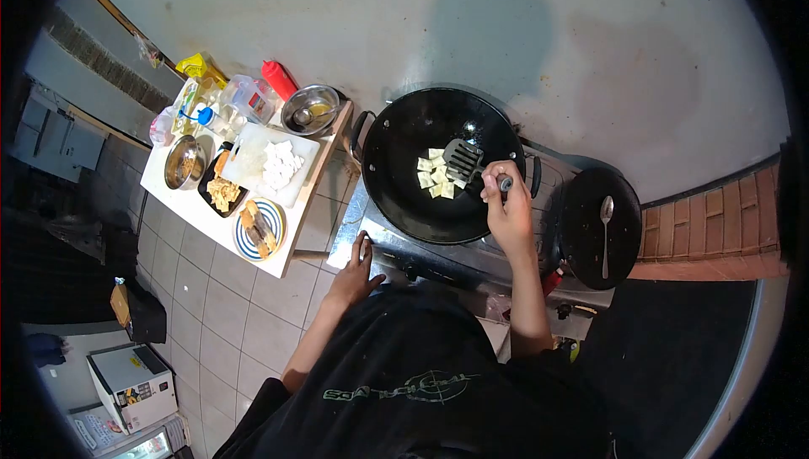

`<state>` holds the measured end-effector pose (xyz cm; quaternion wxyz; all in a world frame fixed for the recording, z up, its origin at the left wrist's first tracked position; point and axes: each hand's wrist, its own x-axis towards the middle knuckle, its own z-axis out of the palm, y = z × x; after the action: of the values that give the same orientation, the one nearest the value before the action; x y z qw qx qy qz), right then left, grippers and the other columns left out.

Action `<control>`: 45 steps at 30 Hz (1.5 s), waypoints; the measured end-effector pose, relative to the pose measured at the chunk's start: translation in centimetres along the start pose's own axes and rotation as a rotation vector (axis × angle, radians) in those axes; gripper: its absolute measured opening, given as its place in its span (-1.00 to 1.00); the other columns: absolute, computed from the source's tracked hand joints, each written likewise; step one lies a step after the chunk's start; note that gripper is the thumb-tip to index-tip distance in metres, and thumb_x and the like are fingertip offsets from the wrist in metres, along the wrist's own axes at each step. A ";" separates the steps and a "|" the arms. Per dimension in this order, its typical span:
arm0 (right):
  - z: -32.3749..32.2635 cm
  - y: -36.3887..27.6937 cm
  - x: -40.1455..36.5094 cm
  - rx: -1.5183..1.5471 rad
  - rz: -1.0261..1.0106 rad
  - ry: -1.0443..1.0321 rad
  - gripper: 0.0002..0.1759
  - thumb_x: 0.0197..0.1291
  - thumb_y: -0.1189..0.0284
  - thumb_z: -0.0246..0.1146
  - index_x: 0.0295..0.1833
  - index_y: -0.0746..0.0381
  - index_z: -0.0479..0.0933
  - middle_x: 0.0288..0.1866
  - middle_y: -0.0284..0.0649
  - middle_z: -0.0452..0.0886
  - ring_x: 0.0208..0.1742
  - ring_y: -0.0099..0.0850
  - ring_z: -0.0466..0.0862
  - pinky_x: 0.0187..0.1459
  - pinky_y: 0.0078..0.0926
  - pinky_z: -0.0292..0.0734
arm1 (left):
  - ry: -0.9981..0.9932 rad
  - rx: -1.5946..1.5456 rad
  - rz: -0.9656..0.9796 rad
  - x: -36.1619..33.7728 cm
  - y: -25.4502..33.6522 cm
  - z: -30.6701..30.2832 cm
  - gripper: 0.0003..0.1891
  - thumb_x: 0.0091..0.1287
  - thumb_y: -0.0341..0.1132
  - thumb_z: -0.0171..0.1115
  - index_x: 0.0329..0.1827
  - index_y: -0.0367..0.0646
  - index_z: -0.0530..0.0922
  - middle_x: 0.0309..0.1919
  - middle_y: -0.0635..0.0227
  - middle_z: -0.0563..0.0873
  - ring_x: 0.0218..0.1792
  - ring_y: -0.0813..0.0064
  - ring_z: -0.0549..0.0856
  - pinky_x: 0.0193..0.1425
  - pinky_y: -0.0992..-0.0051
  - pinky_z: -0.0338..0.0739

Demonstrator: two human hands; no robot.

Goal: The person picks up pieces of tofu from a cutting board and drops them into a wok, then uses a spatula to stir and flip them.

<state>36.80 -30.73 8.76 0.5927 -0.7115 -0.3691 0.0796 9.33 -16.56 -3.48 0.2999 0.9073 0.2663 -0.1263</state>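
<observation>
A large black wok [404,206] with two side handles sits on the metal stove [383,236]. Several pale cubes [436,177] lie in the middle of the wok. My right hand [508,206] is closed round the handle of a slotted spatula [463,158], whose dark head touches the cubes at their right side. At the stove's front left edge rests my left hand [358,274], its fingers apart and nothing held.
On the left table [282,244] are a cutting board [305,146] with white pieces, a metal bowl [308,111], a striped plate [278,215], a black tray [236,204] and bottles. A spoon [606,236] lies on a round black lid [581,206] at right.
</observation>
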 end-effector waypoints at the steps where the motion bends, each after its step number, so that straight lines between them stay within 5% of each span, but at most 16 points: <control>1: 0.0 0.1 0.0 0.026 0.021 0.005 -0.89 0.44 0.51 0.11 -0.14 0.33 0.36 -0.29 -0.17 0.52 -0.32 -0.41 0.53 -0.18 -0.47 0.49 | 0.000 0.000 0.001 0.0 0.0 0.0 -0.09 0.31 -0.04 0.31 0.53 -0.38 0.03 0.59 0.04 -0.20 0.19 -0.26 0.57 0.21 -0.02 0.55; 31: 0.5 -0.4 0.0 -0.074 -0.041 -0.023 -0.90 0.41 0.50 0.14 -0.14 0.30 0.37 -0.28 -0.16 0.47 -0.39 -0.38 0.46 -0.31 -0.48 0.41 | -0.039 0.021 -0.038 -0.2 0.7 -0.5 -0.08 0.31 -0.05 0.32 0.53 -0.42 0.04 0.60 0.06 -0.29 0.34 -0.12 0.48 0.28 0.10 0.55; 33: 0.5 -0.5 -0.2 -0.052 -0.055 -0.020 -0.89 0.41 0.50 0.15 -0.15 0.31 0.37 -0.29 -0.15 0.48 -0.37 -0.35 0.50 -0.28 -0.45 0.43 | 0.007 -0.016 0.014 0.0 -0.3 0.6 -0.05 0.31 -0.04 0.32 0.55 -0.36 -0.04 0.59 0.01 -0.24 0.20 -0.30 0.54 0.18 -0.05 0.56; 35: 0.6 -0.7 -0.3 -0.055 -0.088 -0.024 -0.91 0.40 0.53 0.13 -0.17 0.32 0.38 -0.29 -0.11 0.50 -0.35 -0.26 0.54 -0.22 -0.39 0.47 | -0.017 0.049 -0.018 -0.3 0.4 0.2 -0.03 0.29 -0.03 0.34 0.55 -0.36 -0.03 0.59 -0.03 -0.20 0.28 -0.28 0.48 0.20 -0.02 0.56; 37: 1.0 -0.8 -0.7 -0.105 -0.064 -0.042 -0.92 0.37 0.53 0.14 -0.19 0.30 0.40 -0.28 -0.08 0.53 -0.28 -0.15 0.58 -0.13 -0.31 0.51 | 0.045 0.009 0.025 -0.5 -1.4 1.8 -0.09 0.20 -0.09 0.42 0.50 -0.38 0.15 0.59 -0.05 -0.09 0.30 -0.25 0.47 0.27 0.04 0.53; 38: 1.2 -3.8 -1.2 -0.084 0.215 -0.092 -0.94 0.33 0.52 0.17 -0.21 0.26 0.42 -0.28 -0.07 0.55 -0.23 -0.11 0.60 -0.11 -0.28 0.52 | 0.312 0.260 0.197 -0.2 -7.1 7.4 -0.10 0.17 -0.09 0.44 0.48 -0.37 0.21 0.57 -0.12 0.00 0.29 -0.18 0.50 0.26 0.07 0.54; 39: 1.3 -1.6 -1.6 -0.180 0.033 -0.043 -0.92 0.30 0.52 0.20 -0.19 0.23 0.42 -0.31 -0.07 0.54 -0.20 -0.13 0.61 -0.10 -0.28 0.52 | 0.259 0.154 0.272 0.0 -7.5 6.6 -0.14 0.20 -0.06 0.40 0.46 -0.37 0.23 0.41 -0.26 0.31 0.20 -0.17 0.57 0.17 0.04 0.58; 42: 0.3 -1.5 -1.6 -0.079 -0.159 -0.100 -0.87 0.30 0.54 0.18 -0.06 0.25 0.43 -0.21 -0.01 0.56 -0.15 -0.10 0.63 -0.05 -0.27 0.52 | 0.071 -0.097 0.174 3.1 -3.3 3.7 -0.16 0.21 -0.05 0.40 0.45 -0.35 0.24 0.42 -0.24 0.30 0.21 -0.17 0.56 0.20 0.04 0.55; 43: 0.5 -1.2 -2.0 -0.170 -0.059 -0.085 -0.89 0.36 0.54 0.17 -0.05 0.31 0.46 -0.26 -0.09 0.57 -0.19 -0.26 0.60 -0.07 -0.38 0.52 | 0.044 -0.087 0.144 3.0 -3.3 3.1 -0.16 0.21 -0.05 0.40 0.45 -0.34 0.25 0.42 -0.24 0.30 0.21 -0.17 0.56 0.21 0.03 0.54; 45: 1.0 0.8 -2.9 -0.227 -0.208 0.043 -0.81 0.34 0.53 0.21 0.04 0.29 0.48 -0.25 -0.12 0.60 -0.19 -0.32 0.63 -0.10 -0.36 0.54 | 0.007 -0.042 0.103 3.1 -2.9 3.3 -0.17 0.22 -0.04 0.39 0.44 -0.32 0.25 0.42 -0.22 0.30 0.21 -0.18 0.56 0.23 0.03 0.52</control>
<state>34.55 -31.75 6.84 0.5210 -0.7335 -0.4347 -0.0396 10.05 -15.41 -8.68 0.3239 0.9138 0.2229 -0.1017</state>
